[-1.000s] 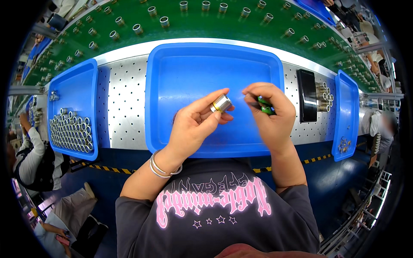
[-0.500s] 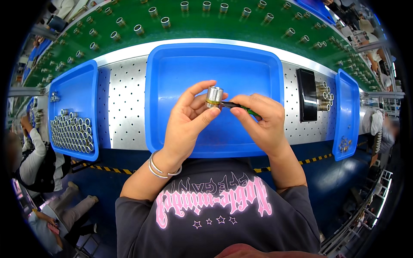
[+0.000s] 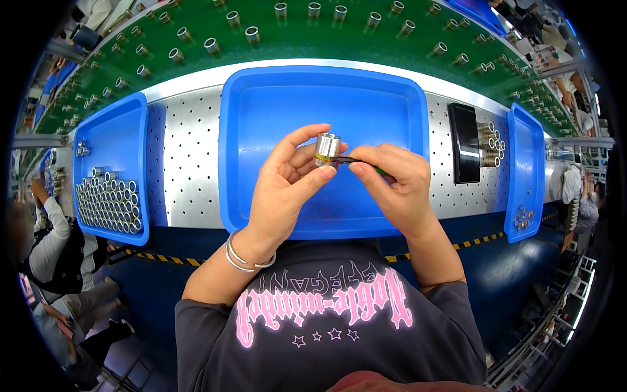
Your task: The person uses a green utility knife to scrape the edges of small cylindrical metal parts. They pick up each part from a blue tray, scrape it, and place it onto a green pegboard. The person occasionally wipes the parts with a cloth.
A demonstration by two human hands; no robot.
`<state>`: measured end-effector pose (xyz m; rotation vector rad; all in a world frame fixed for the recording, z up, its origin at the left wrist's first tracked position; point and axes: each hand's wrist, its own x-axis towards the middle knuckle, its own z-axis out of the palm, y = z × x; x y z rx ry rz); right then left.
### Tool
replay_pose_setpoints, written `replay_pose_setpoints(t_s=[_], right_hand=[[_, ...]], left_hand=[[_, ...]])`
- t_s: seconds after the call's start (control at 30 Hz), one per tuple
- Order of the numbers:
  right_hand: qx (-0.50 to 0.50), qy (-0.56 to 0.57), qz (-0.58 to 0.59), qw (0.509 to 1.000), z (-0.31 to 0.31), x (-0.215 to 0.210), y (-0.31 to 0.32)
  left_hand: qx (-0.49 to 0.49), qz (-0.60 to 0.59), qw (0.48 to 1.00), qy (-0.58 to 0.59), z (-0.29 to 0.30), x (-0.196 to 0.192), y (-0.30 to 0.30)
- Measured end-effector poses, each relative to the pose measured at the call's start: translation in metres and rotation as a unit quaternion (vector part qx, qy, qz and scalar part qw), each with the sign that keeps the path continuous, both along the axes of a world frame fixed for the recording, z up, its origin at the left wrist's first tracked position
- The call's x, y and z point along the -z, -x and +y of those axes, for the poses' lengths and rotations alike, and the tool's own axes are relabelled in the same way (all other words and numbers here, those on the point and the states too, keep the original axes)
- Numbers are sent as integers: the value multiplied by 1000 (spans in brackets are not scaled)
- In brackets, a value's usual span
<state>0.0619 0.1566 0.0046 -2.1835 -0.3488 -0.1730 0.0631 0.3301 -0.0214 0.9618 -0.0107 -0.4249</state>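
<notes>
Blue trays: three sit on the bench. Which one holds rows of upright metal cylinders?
The left blue tray: metal cylinders fill its near end. The middle tray lies bare; the right tray holds few parts.

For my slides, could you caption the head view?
Left hand holds a metal cylinder; right hand applies a thin tool.

Perforated steel tabletop [image 3: 186,163], bright overhead light glaring off it. Green conveyor belt [image 3: 313,36] curves behind, dotted with metal sleeves. Blue trays left [image 3: 108,140], centre [image 3: 274,98], right [image 3: 522,144]; the left one packed with upright sleeves. Black block [image 3: 464,140] near right tray. Blue floor [image 3: 496,261], yellow-black hazard tape [image 3: 163,258] along bench edge. Seated co-worker far left [image 3: 49,242].
</notes>
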Motion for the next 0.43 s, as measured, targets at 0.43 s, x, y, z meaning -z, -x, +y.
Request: replay_pose_setpoints(t_s=[0.43], right_hand=[[-1, -236, 159, 959, 5, 11, -1]], left_hand=[[55, -13, 998, -15, 1, 4, 4]])
